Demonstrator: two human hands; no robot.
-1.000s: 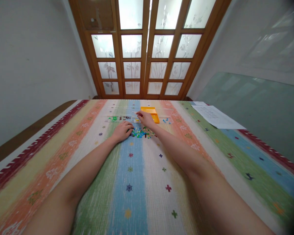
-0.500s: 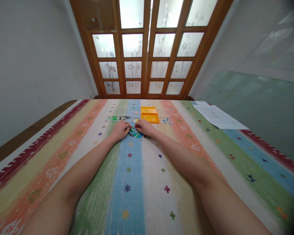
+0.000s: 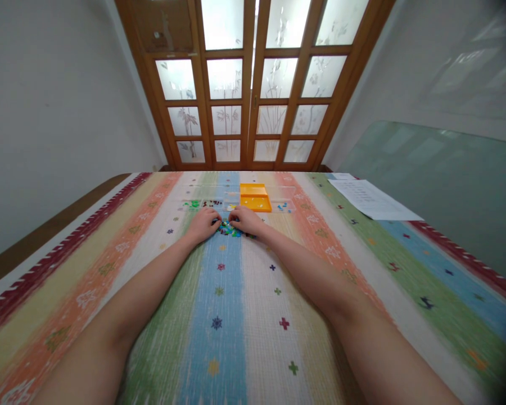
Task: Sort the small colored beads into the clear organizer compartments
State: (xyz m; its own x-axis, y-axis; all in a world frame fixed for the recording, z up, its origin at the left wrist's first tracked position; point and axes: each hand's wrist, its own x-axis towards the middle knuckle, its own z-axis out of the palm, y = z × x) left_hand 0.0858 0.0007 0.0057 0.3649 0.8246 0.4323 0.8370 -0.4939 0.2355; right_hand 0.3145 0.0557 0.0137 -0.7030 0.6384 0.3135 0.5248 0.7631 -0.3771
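Note:
A small pile of mixed colored pieces (image 3: 231, 229), mostly blue, green and dark, lies on the striped tablecloth. My left hand (image 3: 204, 225) rests at the pile's left edge, its fingers curled together at the tips. From the right, my right hand (image 3: 245, 220) reaches over the pile with thumb and fingers pinched. Whatever either hand may hold is too small or hidden to make out. Just beyond them, green pieces (image 3: 192, 203) and dark brown pieces (image 3: 212, 203) sit in sections of a clear plastic tray. An open orange box (image 3: 256, 203) holds a few pale pieces.
Several blue pieces (image 3: 284, 207) lie at the right end of the clear tray. Printed white sheets (image 3: 373, 199) rest on the table's far right. The patterned tablecloth (image 3: 231, 315) spreads under both forearms. Wooden doors with glass panes (image 3: 248, 112) stand behind the table.
The whole view has shifted slightly. Both hands stay at the pile, with only small finger movements; nothing is plainly picked up or put down.

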